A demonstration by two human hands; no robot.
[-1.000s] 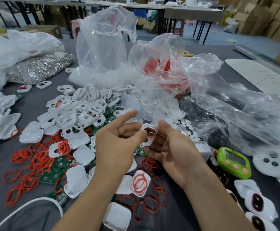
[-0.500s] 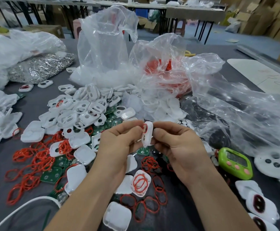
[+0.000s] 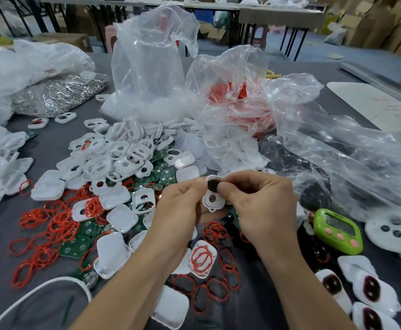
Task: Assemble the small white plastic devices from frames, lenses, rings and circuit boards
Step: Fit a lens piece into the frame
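Note:
My left hand (image 3: 180, 208) and my right hand (image 3: 259, 203) together hold a small white frame (image 3: 213, 199) above the table, its flat face turned toward me. A dark lens (image 3: 212, 184) fills its upper opening, pressed by both thumbs; the lower round hole is bare. A heap of white frames (image 3: 113, 156) lies to the left. Red rings (image 3: 51, 229) are scattered at lower left and below my hands. Green circuit boards (image 3: 75, 245) lie among them. Finished devices with dark lenses (image 3: 371, 289) sit at lower right.
Clear plastic bags (image 3: 151, 58) of white and red parts stand behind the heap and spread to the right. A bag of silver metal pieces (image 3: 56, 94) lies far left. A green timer (image 3: 337, 231) and a white controller (image 3: 395, 232) sit to the right.
The frame was held edge-on between my fingers; now it is turned face-on with the dark lens at the top. Both thumbs have moved onto the lens.

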